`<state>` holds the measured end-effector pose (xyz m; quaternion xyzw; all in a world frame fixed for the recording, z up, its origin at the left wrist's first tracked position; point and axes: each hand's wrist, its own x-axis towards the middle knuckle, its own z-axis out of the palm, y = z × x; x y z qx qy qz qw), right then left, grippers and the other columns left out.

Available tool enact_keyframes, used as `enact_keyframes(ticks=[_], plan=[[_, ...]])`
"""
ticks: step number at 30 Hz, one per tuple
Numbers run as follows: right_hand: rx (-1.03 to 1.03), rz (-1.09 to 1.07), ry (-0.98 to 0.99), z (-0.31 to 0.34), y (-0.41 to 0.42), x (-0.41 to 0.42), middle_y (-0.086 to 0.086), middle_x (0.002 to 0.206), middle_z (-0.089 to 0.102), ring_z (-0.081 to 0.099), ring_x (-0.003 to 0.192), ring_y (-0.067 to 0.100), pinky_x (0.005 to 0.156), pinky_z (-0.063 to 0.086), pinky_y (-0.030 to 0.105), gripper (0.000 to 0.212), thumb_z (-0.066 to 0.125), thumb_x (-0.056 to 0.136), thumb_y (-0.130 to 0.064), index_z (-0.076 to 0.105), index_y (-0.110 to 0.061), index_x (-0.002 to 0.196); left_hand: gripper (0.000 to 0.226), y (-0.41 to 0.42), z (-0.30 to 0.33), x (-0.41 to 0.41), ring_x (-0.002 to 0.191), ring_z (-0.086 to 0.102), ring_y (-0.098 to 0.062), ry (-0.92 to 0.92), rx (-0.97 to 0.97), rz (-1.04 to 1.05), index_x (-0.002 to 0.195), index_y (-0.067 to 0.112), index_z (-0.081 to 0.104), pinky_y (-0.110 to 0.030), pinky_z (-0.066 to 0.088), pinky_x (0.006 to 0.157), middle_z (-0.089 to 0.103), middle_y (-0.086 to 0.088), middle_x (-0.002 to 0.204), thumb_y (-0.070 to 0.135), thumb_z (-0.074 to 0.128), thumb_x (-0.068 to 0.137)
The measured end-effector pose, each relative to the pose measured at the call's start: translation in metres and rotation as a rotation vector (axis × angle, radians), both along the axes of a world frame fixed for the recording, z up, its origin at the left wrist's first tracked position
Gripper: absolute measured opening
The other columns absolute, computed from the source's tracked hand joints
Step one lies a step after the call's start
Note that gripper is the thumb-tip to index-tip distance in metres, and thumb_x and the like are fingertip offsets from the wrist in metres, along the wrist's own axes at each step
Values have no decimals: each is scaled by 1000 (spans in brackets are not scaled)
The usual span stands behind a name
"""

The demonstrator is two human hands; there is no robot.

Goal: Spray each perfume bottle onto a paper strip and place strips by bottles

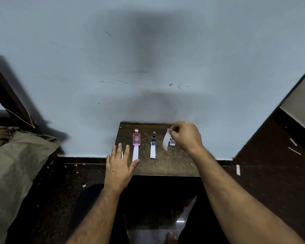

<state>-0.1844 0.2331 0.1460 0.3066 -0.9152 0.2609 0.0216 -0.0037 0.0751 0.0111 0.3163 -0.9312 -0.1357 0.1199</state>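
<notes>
Pinching the last paper strip (166, 139) by its top, the right hand (187, 136) dangles it beside the clear bottle (172, 142), probably to lay it there like the strips before the pink bottle (136, 138) and blue bottle (153, 138). Left hand (119, 169) rests flat, fingers straight, on the surface (174, 164).

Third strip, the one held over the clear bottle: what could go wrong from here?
1. The right hand pinches the strip right above the small clear bottle; lowering it could tip the bottle.
2. That bottle stands near the table's right side, so a knock might send it off.
3. The left hand, flat beside the pink bottle's strip, could shift it.
</notes>
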Motion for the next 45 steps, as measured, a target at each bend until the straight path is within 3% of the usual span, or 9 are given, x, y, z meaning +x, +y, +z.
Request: enact_keyframes(ticks=[5,10,15,21,25,26,30,40,45], plan=[[-306,111,-335,28,-4,-11,-2,68,69,66,63,15,63,55,34,11,73,83,-21,68,-19,73,98,-1,-1,2,151,1,-23,7,6,11,155,24,17,-46,9,121,10,-7,164,81,-7,80],[-780,389,-928,60,1,-10,4,64,65,34,41,9,46,18,24,16,61,89,0,64,-9,76,95,-2,-3,2,151,1,-23,4,18,11,155,24,17,-46,8,121,10,-7,164,80,-3,82],[68,12,68,4,0,-8,-2,76,72,66,71,18,64,54,33,12,65,88,-28,73,-21,84,101,1,-3,1,151,-1,-21,3,12,-2,156,24,15,-44,7,121,7,-6,164,82,-12,77],[-504,207,-557,30,2,-12,-1,66,70,62,57,11,58,49,26,11,74,82,-7,69,-13,75,101,1,-2,1,151,1,-22,4,6,-5,155,24,17,-45,9,121,10,-7,164,82,-11,78],[-744,408,-1015,54,7,-9,4,64,64,36,42,8,44,33,20,16,65,84,-2,67,-12,72,100,0,-3,1,151,3,-22,-4,7,-8,155,24,18,-46,11,121,11,-8,163,82,-10,79],[-699,369,-982,48,5,-10,5,65,62,37,42,8,46,34,21,17,65,84,-2,67,-13,71,100,1,-3,1,151,3,-22,-6,8,-9,155,24,18,-46,11,121,11,-7,164,82,-10,79],[-1,27,-69,3,3,-10,0,76,72,65,68,13,66,53,32,7,68,85,-20,74,-20,82,99,2,-2,2,151,1,-21,-2,12,-11,155,26,15,-45,9,121,9,-6,164,82,-10,78],[-791,349,-995,41,9,-11,0,61,65,43,41,7,45,38,20,20,68,81,-1,69,-16,67,95,0,-4,1,151,3,-22,-9,13,-14,155,26,17,-45,11,121,11,-6,164,80,-6,80],[-256,-88,-354,-2,7,-18,-7,64,65,57,54,2,56,42,20,11,72,79,-11,70,-19,72,97,2,-4,1,151,3,-20,8,18,-9,155,27,16,-43,10,121,11,-5,164,81,-8,79]])
